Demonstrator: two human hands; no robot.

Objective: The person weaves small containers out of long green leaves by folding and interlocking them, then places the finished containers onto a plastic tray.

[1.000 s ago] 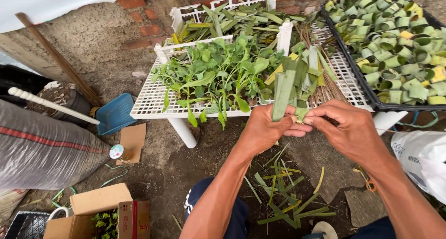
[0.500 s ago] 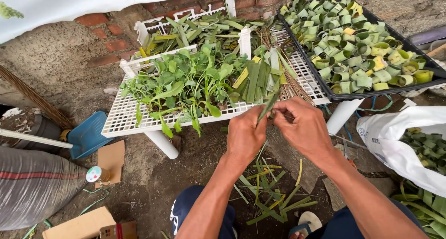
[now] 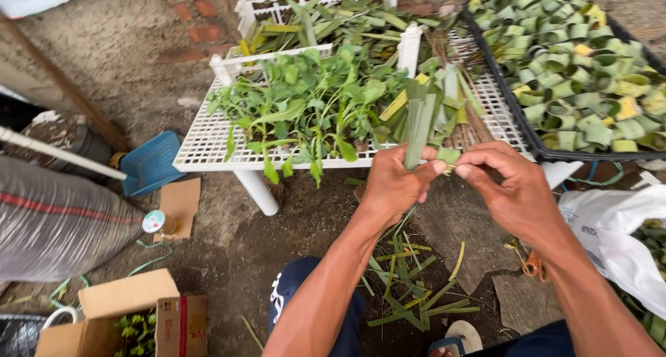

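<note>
Your left hand (image 3: 392, 183) is pinching a green leaf strip (image 3: 419, 131) btwn thumb & fingers, just in front of the white slatted rack (image 3: 208, 145); strip's long axis is running upright, tilting slightly away toward the rack. Your right hand (image 3: 517, 190) is closing its fingertips on the strip's folded lower end, immed. right of the left thumb, both hands equally near.

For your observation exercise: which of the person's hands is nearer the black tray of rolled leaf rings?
Right. The right hand is just below the black tray; the left hand is farther left, holding a leaf strip.
</note>
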